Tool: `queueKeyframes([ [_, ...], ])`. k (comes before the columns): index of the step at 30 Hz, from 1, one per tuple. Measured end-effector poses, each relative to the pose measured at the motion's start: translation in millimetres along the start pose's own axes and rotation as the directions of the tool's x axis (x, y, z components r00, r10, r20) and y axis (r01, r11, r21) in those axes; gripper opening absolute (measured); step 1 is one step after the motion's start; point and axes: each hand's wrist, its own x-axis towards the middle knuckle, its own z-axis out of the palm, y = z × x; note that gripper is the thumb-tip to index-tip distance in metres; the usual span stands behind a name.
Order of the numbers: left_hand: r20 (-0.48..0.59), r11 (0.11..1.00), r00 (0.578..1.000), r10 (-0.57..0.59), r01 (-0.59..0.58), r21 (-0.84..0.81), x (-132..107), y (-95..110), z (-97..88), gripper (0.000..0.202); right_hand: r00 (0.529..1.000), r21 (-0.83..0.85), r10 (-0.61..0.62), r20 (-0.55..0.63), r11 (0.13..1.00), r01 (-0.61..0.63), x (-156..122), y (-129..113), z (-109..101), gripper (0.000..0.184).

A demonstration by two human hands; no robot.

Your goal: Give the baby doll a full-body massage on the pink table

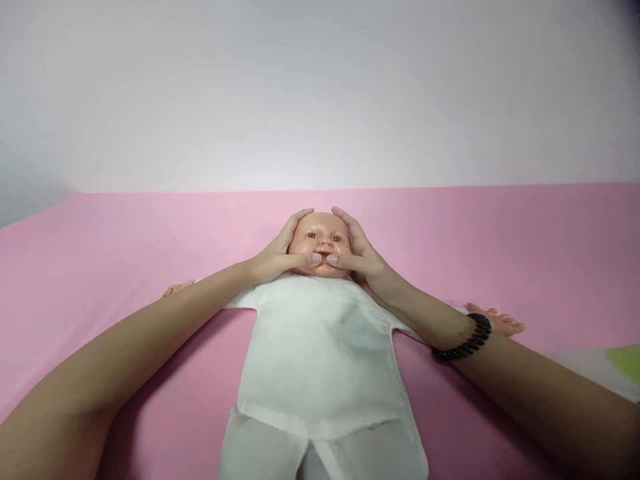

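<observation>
A baby doll (325, 353) with a white cloth body lies on its back, arms spread out to both sides. My left hand (280, 257) wraps round one side of the doll's head (320, 230), and my right hand (367, 260) wraps round the other. Both thumbs lie across the lower face, their tips nearly meeting at the mouth. The fingers curve up along the sides towards the crown and are partly hidden behind the head. My forearms pass over the doll's arms, leaving its small hands visible beyond them.
A pink sheet (500, 247) covers the surface under the doll. Behind it rises a pale wall (320, 100). A white and green item (595, 363) lies at the right edge, partly behind my right forearm. A black coil band (465, 340) circles my right wrist.
</observation>
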Motion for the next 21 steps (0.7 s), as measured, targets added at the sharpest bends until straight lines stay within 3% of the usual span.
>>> queueKeyframes([
  [21,-0.014,1.000,1.000,0.004,-0.004,-0.011,0.0,-0.1,0.1,0.089,1.000,0.014,0.005,-0.006,1.000,-0.004,0.7,-0.3,1.5,0.091],
])
